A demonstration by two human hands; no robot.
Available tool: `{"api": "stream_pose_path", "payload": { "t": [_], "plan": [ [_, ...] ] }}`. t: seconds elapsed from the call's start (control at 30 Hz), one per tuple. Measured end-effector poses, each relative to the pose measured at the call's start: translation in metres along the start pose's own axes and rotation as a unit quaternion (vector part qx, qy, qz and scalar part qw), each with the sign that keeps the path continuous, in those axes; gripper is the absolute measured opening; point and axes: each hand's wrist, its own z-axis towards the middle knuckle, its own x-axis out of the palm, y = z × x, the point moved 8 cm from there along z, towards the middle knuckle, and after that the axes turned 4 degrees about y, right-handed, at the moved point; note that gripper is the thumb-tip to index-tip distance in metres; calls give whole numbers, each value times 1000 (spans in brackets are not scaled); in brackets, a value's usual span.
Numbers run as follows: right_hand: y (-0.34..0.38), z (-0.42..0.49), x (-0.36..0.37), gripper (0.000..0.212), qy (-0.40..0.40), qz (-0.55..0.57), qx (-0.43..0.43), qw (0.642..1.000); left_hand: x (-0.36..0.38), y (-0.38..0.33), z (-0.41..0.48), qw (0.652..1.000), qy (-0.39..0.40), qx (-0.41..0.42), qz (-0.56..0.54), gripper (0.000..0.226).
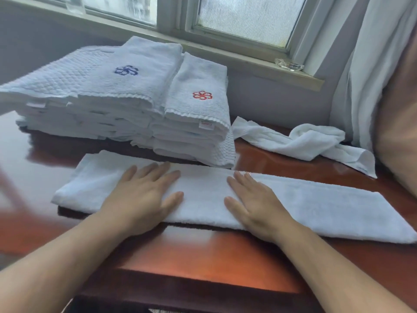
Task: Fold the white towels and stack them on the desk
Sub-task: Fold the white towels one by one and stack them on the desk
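A long white towel (316, 206), folded lengthwise into a strip, lies across the red-brown desk (203, 256) in front of me. My left hand (144, 195) presses flat on its left-centre with fingers straight. My right hand (255, 202) lies flat on it just to the right, fingers straight too. Behind the strip stand two stacks of folded white towels: a wide one topped by a blue flower emblem (90, 91) and a narrower one topped by a red flower emblem (198, 114). A crumpled unfolded white towel (302, 141) lies at the back right.
A window sill (248, 62) runs behind the desk, with a glass ashtray (288, 64) on it. White curtains (365, 71) hang at the right, beside a tan cushion or chair back (399, 136). The desk's front edge is near my forearms.
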Motion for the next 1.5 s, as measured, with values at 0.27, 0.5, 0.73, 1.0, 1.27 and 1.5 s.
{"api": "stream_pose_path", "payload": {
  "t": [0.27, 0.5, 0.73, 1.0, 1.27, 1.5],
  "plan": [
    [10, 5, 5, 77, 47, -17, 45, 998, -5, 70, -30, 992, -26, -122, 4, 72],
    [107, 45, 7, 68, 36, 17, -54, 998, -23, 67, -56, 985, -120, -117, -32, 73],
    [151, 75, -7, 47, -61, 82, -117, 988, -32, 103, -58, 932, -184, -234, -205, 54],
    [152, 64, -14, 27, -129, 120, -153, 972, -44, 144, -43, 881, -166, -336, -290, 64],
    [148, 61, -22, 31, -123, 171, -171, 962, -62, 150, -61, 905, -201, -329, -181, 45],
    [153, 59, -5, 46, -42, 119, -183, 975, -71, 110, -75, 940, -226, -254, -37, 39]
  ]
}}
